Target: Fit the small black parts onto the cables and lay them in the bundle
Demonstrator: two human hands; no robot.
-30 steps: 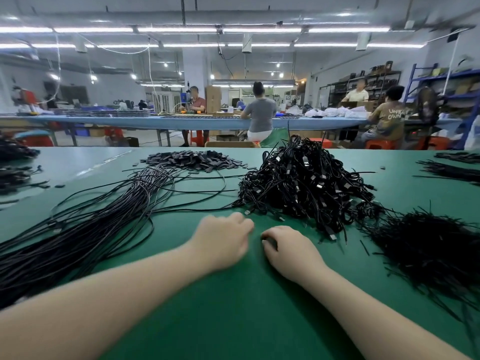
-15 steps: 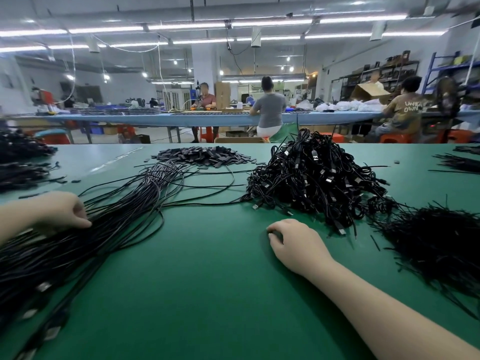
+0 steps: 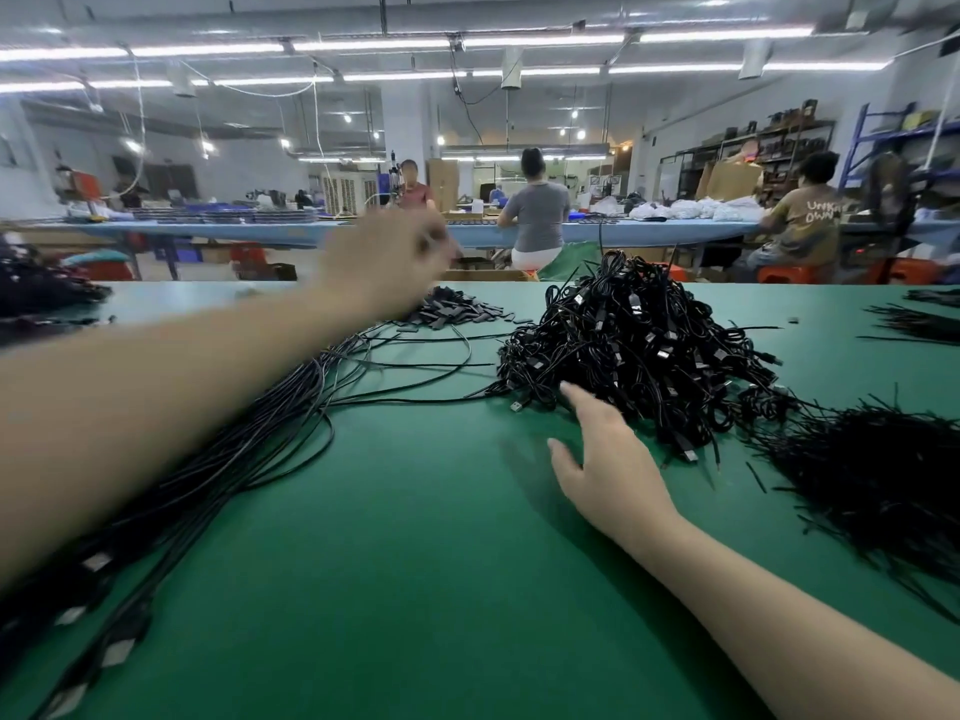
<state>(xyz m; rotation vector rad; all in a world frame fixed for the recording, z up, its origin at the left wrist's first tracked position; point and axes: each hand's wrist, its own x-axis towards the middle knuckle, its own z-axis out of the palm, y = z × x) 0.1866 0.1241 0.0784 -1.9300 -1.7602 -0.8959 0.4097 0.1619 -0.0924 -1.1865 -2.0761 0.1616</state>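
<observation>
At the far left, the bundle of straightened cables lay fanned across the green table, its metal-tipped plugs nearest the camera and its strands running away toward the middle. Above it the left arm stretched forward, and the left hand hung over the pile of small black parts at the far side of the table. Motion blur hid its fingers, so whether they were loose, curled or pinching a part could not be told.

Right of centre sat the tangled heap of cables, mounded high, with plugs poking out at its near edge. The right hand lay just before that heap with fingers spread and straight, the fingertips at its near fringe, gripping nothing. Farther right lay a spiky mass of short black strands (probably ties, though too fine to be sure).

The cables looked light, thin and limp, and likely to snag one another in the heap; a single one would probably come free best if pinched at a plug end lying at the edge, where it is stiff. The small parts appeared tiny, flat and light, calling for a fingertip pinch from the pile's loose margin.
</observation>
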